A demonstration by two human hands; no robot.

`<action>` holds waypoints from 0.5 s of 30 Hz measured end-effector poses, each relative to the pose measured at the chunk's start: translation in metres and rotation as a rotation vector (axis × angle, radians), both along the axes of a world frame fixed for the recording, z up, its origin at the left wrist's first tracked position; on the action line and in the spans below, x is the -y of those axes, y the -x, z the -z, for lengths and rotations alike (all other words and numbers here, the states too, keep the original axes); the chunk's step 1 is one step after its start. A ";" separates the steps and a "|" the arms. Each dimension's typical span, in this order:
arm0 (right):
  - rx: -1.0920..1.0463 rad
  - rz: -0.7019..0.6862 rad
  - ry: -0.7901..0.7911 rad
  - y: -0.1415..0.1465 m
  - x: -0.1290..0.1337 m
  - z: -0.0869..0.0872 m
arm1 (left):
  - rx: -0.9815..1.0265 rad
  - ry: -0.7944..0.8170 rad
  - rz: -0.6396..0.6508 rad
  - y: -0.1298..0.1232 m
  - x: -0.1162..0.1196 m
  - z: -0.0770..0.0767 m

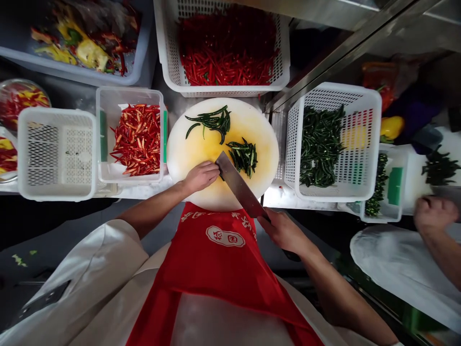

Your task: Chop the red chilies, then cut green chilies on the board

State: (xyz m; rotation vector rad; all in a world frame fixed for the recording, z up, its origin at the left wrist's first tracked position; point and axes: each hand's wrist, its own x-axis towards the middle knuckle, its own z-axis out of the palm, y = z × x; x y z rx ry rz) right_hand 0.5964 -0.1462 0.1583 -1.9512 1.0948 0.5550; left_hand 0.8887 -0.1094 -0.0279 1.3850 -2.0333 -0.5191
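Observation:
My right hand [286, 230] is closed round the dark handle of a cleaver [239, 185], its broad blade reaching up and left over a round white cutting board [180, 139]. My left hand [201, 176] rests on the board with fingers curled together, pressing a green chili [221, 177] beside the blade; most of that chili is hidden. To the right of the blade's tip lies a pile of cut green chilies [245, 157]. Several whole green chilies [216, 120] lie on the upper part of the board.
Around the board stand a basket of red chilies [230, 62], a tub of cut red chilies [139, 139], a white basket [57, 187] and a basket of green chilies [320, 144]. A blue bin [139, 62] holds pepper scraps. A co-worker's hand [435, 214] is at far right.

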 end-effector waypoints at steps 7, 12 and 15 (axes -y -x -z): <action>0.034 0.115 0.122 -0.030 -0.025 0.058 | -0.015 -0.023 0.060 0.001 -0.005 -0.002; 0.117 0.054 0.138 -0.012 0.006 0.065 | -0.076 0.022 -0.078 0.020 -0.012 -0.007; 0.117 0.017 0.086 0.016 0.015 0.045 | -0.109 0.033 -0.400 0.012 -0.004 -0.015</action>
